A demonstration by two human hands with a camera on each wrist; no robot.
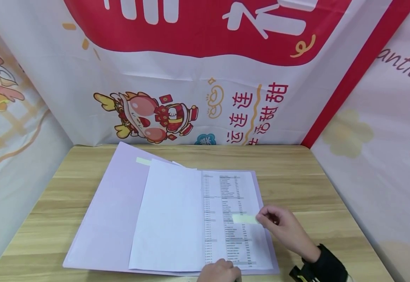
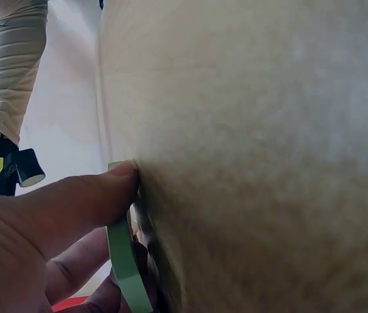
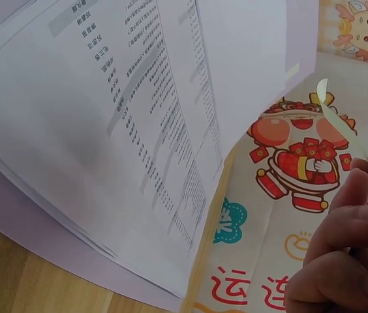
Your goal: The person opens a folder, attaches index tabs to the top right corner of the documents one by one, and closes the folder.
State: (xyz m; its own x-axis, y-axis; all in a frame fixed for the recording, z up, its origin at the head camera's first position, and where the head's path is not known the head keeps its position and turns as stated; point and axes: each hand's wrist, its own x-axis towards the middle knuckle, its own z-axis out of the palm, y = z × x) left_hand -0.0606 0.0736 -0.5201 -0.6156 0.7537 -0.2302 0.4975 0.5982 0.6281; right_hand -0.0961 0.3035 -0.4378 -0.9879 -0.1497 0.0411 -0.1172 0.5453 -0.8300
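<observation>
A lilac folder (image 1: 102,219) lies open on the table, with a blank white page (image 1: 171,219) turned to its left side and a printed list (image 1: 233,243) on the right. Thumb and index finger of my right hand (image 1: 280,223) pinch one end of a pale green tape strip (image 1: 243,219) over the list. The strip's free end curls in the right wrist view. At the folder's bottom edge is my left hand (image 1: 220,271); in the left wrist view its thumb and fingers grip a green tape roll (image 2: 128,274), partly hidden by them.
Another pale green strip (image 1: 143,161) sits on the folder's left cover, at the white page's top corner. The wooden table (image 1: 317,188) meets printed cloth walls (image 1: 187,66) at the back and both sides. A dark band (image 1: 331,262) wraps the right wrist.
</observation>
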